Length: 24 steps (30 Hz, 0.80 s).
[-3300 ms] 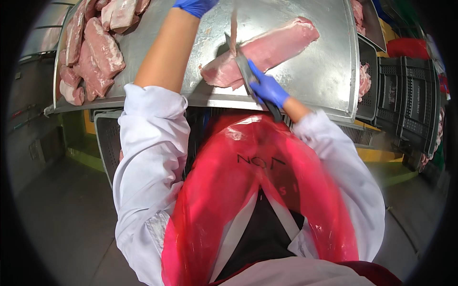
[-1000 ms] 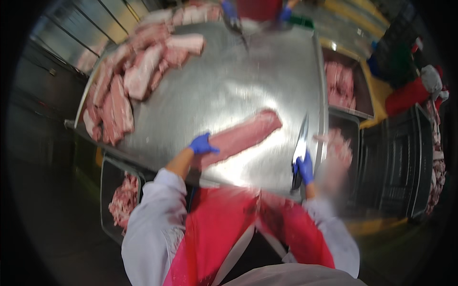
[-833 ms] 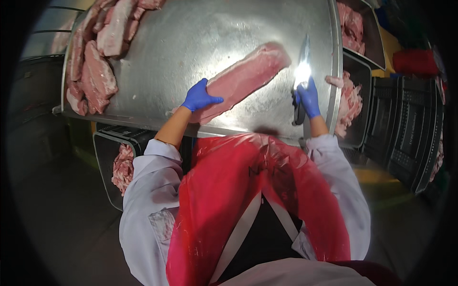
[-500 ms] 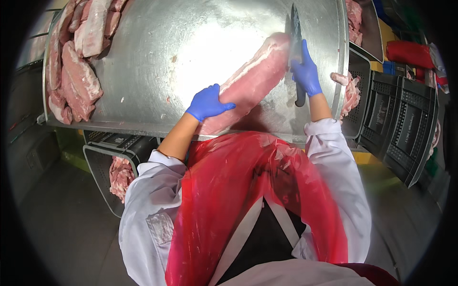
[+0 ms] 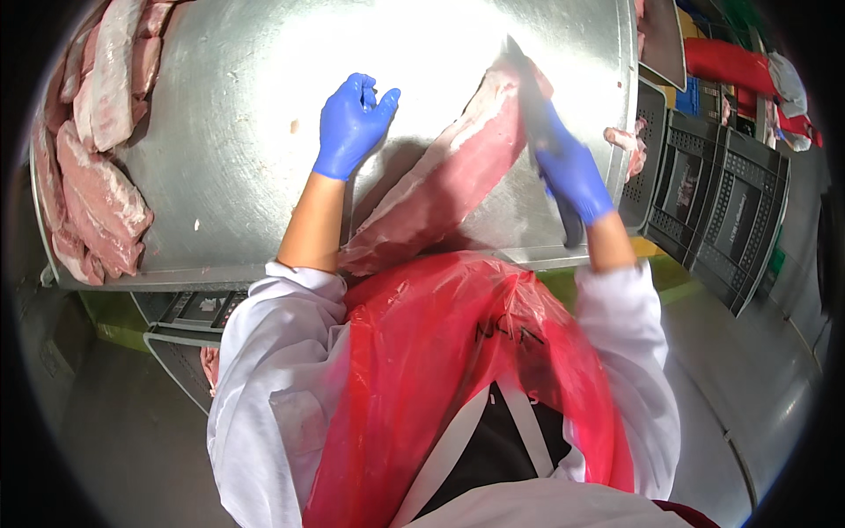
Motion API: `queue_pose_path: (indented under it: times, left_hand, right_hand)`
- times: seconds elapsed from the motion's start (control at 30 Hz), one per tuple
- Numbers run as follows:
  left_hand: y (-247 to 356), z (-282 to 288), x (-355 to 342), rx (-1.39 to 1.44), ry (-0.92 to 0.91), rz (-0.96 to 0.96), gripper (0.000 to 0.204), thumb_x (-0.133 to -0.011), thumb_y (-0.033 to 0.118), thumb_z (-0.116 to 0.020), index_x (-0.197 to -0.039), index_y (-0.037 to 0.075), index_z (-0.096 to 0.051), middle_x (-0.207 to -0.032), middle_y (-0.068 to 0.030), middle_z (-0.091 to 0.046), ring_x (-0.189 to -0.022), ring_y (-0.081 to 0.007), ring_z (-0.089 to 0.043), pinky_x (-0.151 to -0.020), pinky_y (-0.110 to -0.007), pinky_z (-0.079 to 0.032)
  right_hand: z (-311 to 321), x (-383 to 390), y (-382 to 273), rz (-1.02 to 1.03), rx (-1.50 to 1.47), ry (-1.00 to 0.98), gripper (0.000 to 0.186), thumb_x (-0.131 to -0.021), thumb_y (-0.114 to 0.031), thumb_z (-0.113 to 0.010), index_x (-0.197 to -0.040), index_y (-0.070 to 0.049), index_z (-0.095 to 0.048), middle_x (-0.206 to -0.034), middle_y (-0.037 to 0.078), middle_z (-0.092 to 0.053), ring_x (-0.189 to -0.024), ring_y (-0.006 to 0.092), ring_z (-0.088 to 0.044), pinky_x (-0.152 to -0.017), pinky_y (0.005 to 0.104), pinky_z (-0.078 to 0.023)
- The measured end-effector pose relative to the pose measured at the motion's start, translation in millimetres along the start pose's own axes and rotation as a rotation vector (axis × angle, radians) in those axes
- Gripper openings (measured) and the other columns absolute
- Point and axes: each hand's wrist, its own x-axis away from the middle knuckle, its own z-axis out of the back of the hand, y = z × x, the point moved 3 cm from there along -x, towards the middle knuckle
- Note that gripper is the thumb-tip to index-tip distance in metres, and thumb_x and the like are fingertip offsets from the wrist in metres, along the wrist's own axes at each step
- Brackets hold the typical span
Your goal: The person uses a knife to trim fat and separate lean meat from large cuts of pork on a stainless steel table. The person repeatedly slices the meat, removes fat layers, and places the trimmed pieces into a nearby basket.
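A long slab of raw pink meat (image 5: 444,189) with a pale fat edge lies slantwise on the steel table (image 5: 238,132), its near end against my red apron. My right hand (image 5: 572,167), in a blue glove, grips a knife (image 5: 528,92) with a dark handle. The blade points away from me over the far end of the slab; blur hides whether it touches. Left of the slab, my blue-gloved left hand (image 5: 352,132) is raised off it, thumb apart and fingers loosely bent, with nothing visible in it.
Several meat pieces (image 5: 101,198) are piled at the table's left end. A small meat scrap (image 5: 627,145) hangs by the right edge, next to dark crates (image 5: 726,211). Another crate (image 5: 180,361) holding meat stands below the front left edge. A red-clad person (image 5: 726,66) is at far right.
My left hand has let go of the slab and moved up and left. The knife has tilted leftward over the slab's far end, and my right hand has shifted slightly nearer to me.
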Motion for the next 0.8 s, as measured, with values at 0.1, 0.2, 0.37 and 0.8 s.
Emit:
queue_pose_path:
  times: [0.1, 0.2, 0.37, 0.8]
  left_hand:
    - [6.4, -5.3, -11.3, 0.007, 0.040, -0.058, 0.042, -0.084, 0.035, -0.077, -0.099, -0.002, -0.064, -0.069, -0.0081, -0.062, -0.061, -0.0216, -0.060, -0.061, -0.037, -0.051]
    - [2.5, -4.3, -19.1, 0.093, 0.074, -0.018, 0.041, -0.084, 0.034, -0.077, -0.099, -0.002, -0.064, -0.071, -0.0089, -0.063, -0.062, -0.0223, -0.060, -0.063, -0.036, -0.052]
    - [53.6, -100.5, -28.4, 0.025, -0.100, -0.149, 0.050, -0.086, 0.045, -0.074, -0.101, -0.002, -0.062, -0.082, -0.0172, -0.068, -0.075, -0.0277, -0.067, -0.073, -0.038, -0.053]
    - [38.9, -163.8, -62.6, 0.377, -0.303, 0.046, 0.023, -0.082, 0.017, -0.072, -0.069, 0.001, -0.063, -0.062, -0.0029, -0.056, -0.057, -0.0111, -0.049, -0.051, -0.032, -0.041]
  right_hand:
    - [-15.9, -9.5, -4.1, -0.006, 0.006, 0.018, 0.071, -0.095, -0.010, -0.052, -0.160, -0.016, -0.024, -0.066, 0.009, -0.060, -0.051, 0.0139, -0.056, -0.052, 0.0302, -0.050]
    - [-29.3, 86.7, 9.4, -0.067, -0.038, -0.119, 0.076, -0.093, -0.003, -0.051, -0.161, -0.017, -0.021, -0.069, 0.008, -0.062, -0.050, 0.0122, -0.054, -0.051, 0.0293, -0.049]
    - [3.5, 123.3, 37.2, -0.047, -0.269, 0.005, 0.083, -0.091, 0.005, -0.050, -0.162, -0.022, -0.018, -0.074, 0.004, -0.062, -0.052, 0.0082, -0.050, -0.048, 0.0249, -0.045]
    - [-27.5, -70.2, -4.6, 0.168, 0.001, 0.109, 0.074, -0.093, -0.014, -0.051, -0.160, -0.017, -0.020, -0.078, 0.023, -0.069, -0.060, 0.0282, -0.069, -0.063, 0.0395, -0.057]
